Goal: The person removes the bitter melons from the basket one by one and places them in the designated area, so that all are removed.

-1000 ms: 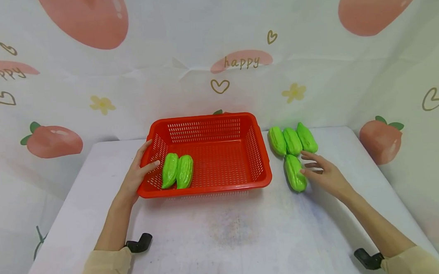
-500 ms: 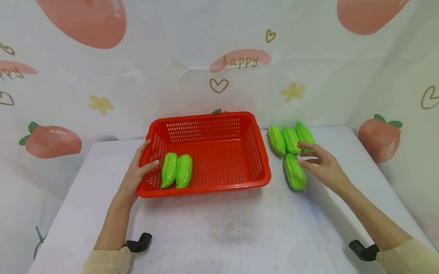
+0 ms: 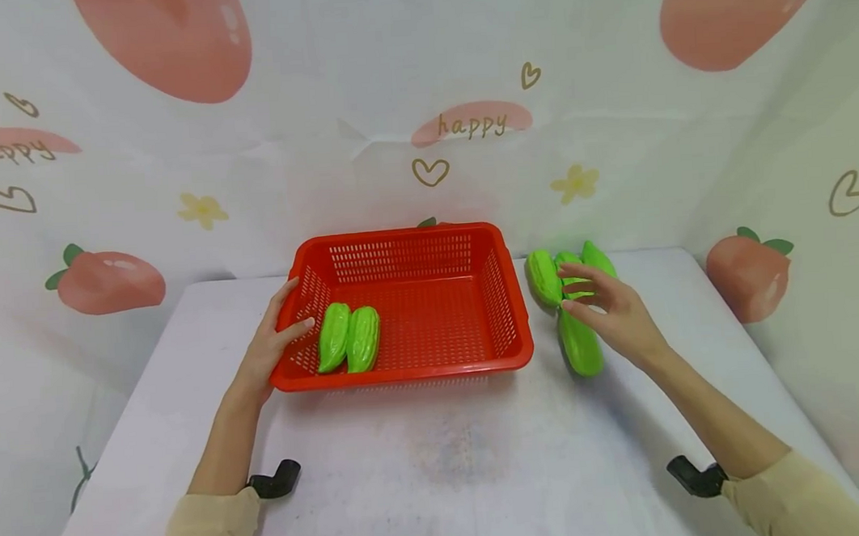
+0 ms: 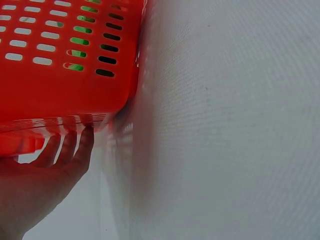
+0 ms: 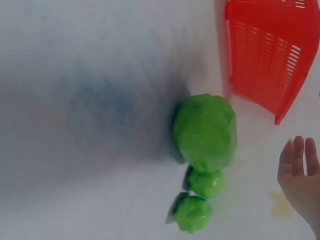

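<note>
My left hand point(image 3: 264, 349) grips the left rim of a red plastic basket point(image 3: 406, 374), thumb over the inside and fingers against the outer wall. In the left wrist view, its fingers curl at the basket's side point(image 4: 60, 90). Two green bitter melons point(image 3: 334, 338) lie side by side at the basket's left. To the right of the basket, my right hand point(image 3: 617, 315) hovers with fingers loosely bent and nothing between them. Under and behind it are several more bitter melons; the nearest point(image 3: 583, 347) lies in front, the left one point(image 3: 544, 278) at the back, others partly covered by the hand.
The basket stands on a white table point(image 3: 440, 462) near its back edge. Behind hangs a pale curtain point(image 3: 361, 77) printed with fruit and hearts. Black wrist mounts point(image 3: 276, 478) stick out from both forearms.
My right hand has shifted left and slightly away from me, rising off the nearest bitter melon to over the back row. The left hand and the basket have stayed put.
</note>
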`<state>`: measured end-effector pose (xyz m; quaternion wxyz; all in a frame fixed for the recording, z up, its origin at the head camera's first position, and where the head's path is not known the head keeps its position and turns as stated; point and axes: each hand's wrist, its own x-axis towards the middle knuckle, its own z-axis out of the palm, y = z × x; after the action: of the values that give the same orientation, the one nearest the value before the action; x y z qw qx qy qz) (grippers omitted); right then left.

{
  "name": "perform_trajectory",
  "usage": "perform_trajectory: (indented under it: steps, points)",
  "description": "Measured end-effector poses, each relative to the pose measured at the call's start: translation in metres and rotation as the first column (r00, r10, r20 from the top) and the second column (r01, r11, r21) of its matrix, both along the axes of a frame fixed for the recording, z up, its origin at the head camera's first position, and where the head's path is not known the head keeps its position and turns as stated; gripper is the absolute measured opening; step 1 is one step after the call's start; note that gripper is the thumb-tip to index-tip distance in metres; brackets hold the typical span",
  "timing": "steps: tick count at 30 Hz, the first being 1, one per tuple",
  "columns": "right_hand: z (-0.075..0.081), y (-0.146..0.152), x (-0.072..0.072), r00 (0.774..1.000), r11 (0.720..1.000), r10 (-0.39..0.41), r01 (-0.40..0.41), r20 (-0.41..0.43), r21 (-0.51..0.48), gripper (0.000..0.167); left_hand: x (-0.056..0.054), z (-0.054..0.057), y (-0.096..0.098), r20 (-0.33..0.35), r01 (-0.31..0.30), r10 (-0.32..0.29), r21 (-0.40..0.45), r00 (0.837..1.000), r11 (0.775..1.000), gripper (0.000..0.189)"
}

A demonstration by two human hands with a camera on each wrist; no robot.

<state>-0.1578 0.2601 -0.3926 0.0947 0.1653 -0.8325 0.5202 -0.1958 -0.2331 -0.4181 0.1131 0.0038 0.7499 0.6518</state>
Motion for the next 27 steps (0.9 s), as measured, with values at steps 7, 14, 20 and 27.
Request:
perform_trajectory:
  steps: [7, 14, 20, 27]
  points:
    - [0.004, -0.011, -0.006, 0.998, 0.997, 0.064, -0.064, 0.001, -0.033, 0.05, -0.003, 0.002, 0.0, -0.005, 0.009, -0.009, 0.012, 1.0, 1.0, 0.069]
    - [0.01, -0.029, -0.01, 0.991, 0.99, 0.125, -0.121, 0.047, -0.074, 0.05, -0.002, 0.003, -0.001, -0.002, 0.007, -0.007, 0.008, 1.0, 1.0, 0.07]
    - [0.011, -0.046, -0.014, 0.978, 0.981, 0.173, -0.161, 0.118, -0.106, 0.051, -0.002, 0.002, -0.001, -0.004, 0.006, -0.006, 0.019, 1.0, 1.0, 0.07]
    - [0.013, -0.058, -0.022, 0.966, 0.969, 0.228, -0.213, 0.123, -0.123, 0.051, -0.002, -0.001, 0.0, 0.0, 0.002, -0.002, 0.023, 1.0, 1.0, 0.07]
